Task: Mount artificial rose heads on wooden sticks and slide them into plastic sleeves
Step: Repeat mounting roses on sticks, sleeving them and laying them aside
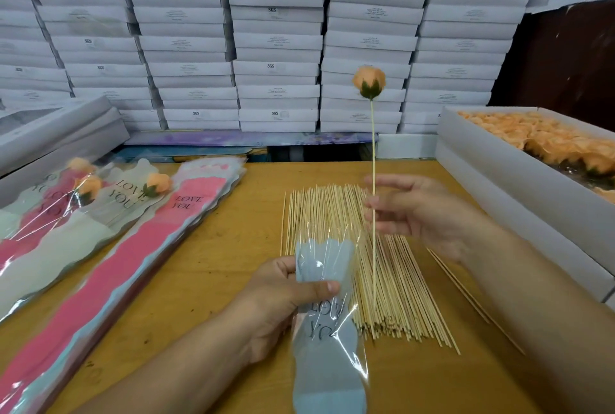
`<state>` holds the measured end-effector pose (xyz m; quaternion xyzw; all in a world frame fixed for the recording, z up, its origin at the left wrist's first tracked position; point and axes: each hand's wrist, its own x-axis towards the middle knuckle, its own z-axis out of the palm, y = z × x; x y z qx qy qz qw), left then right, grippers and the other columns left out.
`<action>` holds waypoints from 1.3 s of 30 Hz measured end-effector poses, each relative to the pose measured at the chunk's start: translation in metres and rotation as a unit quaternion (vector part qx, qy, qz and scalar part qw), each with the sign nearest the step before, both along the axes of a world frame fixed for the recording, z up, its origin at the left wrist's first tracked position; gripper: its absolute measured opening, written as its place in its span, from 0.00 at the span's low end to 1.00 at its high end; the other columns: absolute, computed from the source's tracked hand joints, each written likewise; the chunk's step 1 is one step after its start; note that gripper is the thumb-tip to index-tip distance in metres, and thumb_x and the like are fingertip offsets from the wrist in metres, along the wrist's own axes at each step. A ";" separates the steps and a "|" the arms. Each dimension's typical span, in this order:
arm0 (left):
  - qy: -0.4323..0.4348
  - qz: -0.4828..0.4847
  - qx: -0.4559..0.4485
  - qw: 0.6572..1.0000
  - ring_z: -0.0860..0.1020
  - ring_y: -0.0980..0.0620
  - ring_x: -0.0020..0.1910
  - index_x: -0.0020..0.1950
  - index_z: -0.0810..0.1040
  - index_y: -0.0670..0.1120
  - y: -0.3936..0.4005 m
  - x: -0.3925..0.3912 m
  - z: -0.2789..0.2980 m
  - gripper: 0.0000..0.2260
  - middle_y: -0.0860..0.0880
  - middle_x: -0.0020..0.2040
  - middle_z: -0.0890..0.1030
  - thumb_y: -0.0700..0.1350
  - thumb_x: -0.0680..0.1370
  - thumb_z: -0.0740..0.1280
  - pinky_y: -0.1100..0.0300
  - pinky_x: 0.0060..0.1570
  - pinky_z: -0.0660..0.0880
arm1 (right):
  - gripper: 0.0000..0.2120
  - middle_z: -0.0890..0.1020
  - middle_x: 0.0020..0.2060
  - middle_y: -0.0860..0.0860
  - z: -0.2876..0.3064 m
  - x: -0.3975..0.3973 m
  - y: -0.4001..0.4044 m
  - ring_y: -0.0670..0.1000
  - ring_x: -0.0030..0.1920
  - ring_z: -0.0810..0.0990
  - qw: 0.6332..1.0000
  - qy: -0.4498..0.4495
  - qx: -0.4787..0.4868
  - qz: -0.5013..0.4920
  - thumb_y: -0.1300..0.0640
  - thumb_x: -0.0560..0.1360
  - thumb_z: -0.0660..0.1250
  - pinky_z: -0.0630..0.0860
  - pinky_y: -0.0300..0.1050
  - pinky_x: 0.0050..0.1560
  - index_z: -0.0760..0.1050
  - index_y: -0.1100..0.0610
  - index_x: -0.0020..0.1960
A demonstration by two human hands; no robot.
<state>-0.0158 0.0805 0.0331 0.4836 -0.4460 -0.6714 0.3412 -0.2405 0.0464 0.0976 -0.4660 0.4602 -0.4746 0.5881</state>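
Currently right hand (416,214) fingers pinch the stick (373,154) upright; left hand (283,300) grips the sleeve (327,314). Risk: sleeve mouth looks collapsed, so the stick tip may snag film.

Beyond the grip, at the back, we see a wall of stacked flat white cardboard boxes (276,41), several printed with small grey labels, some reading "SGS". Below that wall lies a long flat sheet with a purple and blue pattern (253,138). Under the grip we see the bare orange-brown wooden tabletop (233,247). Far left of the grip, we note tilted grey-white lidded boxes (56,134). Up and to the right of the grip stands a dark brown panel (562,61).
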 end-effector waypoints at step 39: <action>0.039 0.014 -0.012 0.999 0.84 0.39 0.47 0.57 0.83 0.37 0.000 0.004 0.004 0.16 0.37 0.51 0.86 0.34 0.70 0.76 0.46 0.50 0.82 | 0.12 0.88 0.43 0.54 -0.017 0.037 -0.021 0.47 0.37 0.84 0.996 0.089 0.006 0.011 0.64 0.69 0.77 0.78 0.36 0.34 0.82 0.59 0.51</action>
